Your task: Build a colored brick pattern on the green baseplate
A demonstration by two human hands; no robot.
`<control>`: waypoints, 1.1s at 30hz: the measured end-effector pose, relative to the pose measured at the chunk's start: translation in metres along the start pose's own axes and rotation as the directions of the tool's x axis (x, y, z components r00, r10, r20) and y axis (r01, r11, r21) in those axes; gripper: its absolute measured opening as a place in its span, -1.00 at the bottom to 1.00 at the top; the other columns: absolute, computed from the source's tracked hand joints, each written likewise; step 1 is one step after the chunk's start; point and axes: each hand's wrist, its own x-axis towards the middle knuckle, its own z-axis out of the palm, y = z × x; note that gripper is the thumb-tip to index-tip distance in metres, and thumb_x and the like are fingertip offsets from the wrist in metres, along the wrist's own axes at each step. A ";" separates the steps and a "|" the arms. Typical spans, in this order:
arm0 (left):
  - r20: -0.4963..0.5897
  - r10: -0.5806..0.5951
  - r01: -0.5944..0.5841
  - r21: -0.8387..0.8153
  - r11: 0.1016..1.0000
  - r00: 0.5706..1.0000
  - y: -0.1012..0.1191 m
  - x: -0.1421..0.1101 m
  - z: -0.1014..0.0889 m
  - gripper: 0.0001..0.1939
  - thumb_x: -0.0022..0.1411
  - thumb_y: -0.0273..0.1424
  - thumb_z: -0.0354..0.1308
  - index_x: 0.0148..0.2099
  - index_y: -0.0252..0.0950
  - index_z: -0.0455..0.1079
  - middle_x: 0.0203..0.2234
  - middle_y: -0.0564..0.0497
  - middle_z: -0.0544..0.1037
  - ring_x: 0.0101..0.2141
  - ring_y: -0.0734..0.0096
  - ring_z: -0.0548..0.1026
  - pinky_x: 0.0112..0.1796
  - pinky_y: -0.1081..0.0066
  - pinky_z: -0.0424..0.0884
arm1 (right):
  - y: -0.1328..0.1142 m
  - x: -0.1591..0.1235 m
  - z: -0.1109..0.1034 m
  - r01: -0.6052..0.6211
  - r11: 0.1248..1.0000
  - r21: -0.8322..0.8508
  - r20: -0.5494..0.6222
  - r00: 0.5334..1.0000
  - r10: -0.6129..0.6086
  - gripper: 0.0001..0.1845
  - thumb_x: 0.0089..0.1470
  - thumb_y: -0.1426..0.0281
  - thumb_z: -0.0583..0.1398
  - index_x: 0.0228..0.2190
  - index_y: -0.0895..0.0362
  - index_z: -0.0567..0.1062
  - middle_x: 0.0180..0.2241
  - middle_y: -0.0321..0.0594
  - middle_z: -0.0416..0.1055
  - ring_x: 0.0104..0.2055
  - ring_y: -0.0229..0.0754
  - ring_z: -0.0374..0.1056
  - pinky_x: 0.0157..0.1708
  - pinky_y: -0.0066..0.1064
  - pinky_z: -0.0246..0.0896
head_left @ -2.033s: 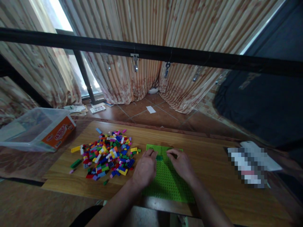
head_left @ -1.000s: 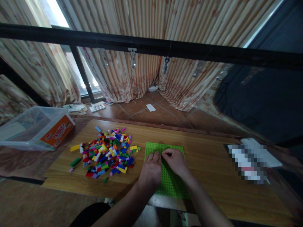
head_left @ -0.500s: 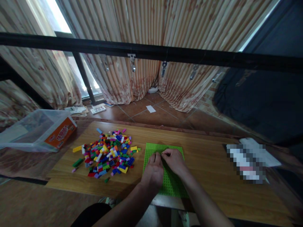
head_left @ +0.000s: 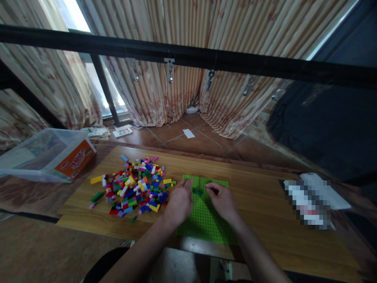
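Observation:
A bright green studded baseplate (head_left: pixel 206 226) lies on the wooden tabletop in front of me. On its upper part sits a small dark green brick (head_left: pixel 197 192), between my two hands. My left hand (head_left: pixel 180 201) is over the plate's left edge, fingers stretched out and holding nothing I can see. To the right of the brick, my right hand (head_left: pixel 222 199) hovers close to the plate with thumb and forefinger curled into a pinch; whatever is between the tips is too small to make out. A mixed pile of coloured toy bricks (head_left: pixel 135 184) spreads to the left of the plate.
A clear plastic box (head_left: pixel 55 147) with an orange label stands left of the tabletop (head_left: pixel 262 212). Toward the right end lies a pixelated item (head_left: pixel 306 204), beside a white object (head_left: pixel 326 192). A dark horizontal bar (head_left: pixel 188 51) crosses in front of the curtains (head_left: pixel 176 23).
My hands have moved apart, the left one going left, which uncovers the dark green brick on the baseplate. The whole view has also shifted slightly.

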 end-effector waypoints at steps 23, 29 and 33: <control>-0.011 -0.023 0.023 -0.041 0.999 1.000 0.001 0.004 -0.006 -0.58 0.22 -0.62 -0.09 0.09 -0.35 0.31 -0.12 -0.15 0.49 -0.13 0.27 0.49 -0.05 0.25 0.44 | -0.012 -0.005 0.004 0.203 0.931 -0.302 0.132 0.976 -0.170 -0.82 0.10 0.48 0.16 -0.25 0.10 0.53 -0.18 -0.17 0.41 -0.08 -0.09 0.27 -0.03 -0.26 0.15; -0.136 -0.132 0.109 -0.163 0.981 0.982 0.000 0.005 -0.004 -0.56 0.17 -0.60 -0.02 0.11 -0.37 0.28 -0.02 -0.20 0.45 0.01 0.20 0.41 0.07 0.16 0.33 | -0.008 -0.006 0.002 0.207 0.947 -0.247 0.113 0.976 -0.185 -0.83 0.10 0.46 0.15 -0.28 0.08 0.53 -0.22 -0.18 0.42 -0.10 -0.09 0.30 -0.03 -0.23 0.17; -0.167 -0.361 0.226 -0.528 0.819 0.917 -0.002 0.008 -0.001 -0.55 0.21 -0.39 0.09 0.14 -0.38 0.26 -0.04 -0.22 0.48 -0.05 0.20 0.46 -0.02 0.20 0.40 | -0.007 -0.005 -0.004 0.219 0.968 -0.121 -0.010 0.975 -0.222 -0.82 0.15 0.37 0.12 -0.25 0.06 0.52 -0.21 -0.17 0.42 -0.10 -0.09 0.31 -0.05 -0.18 0.21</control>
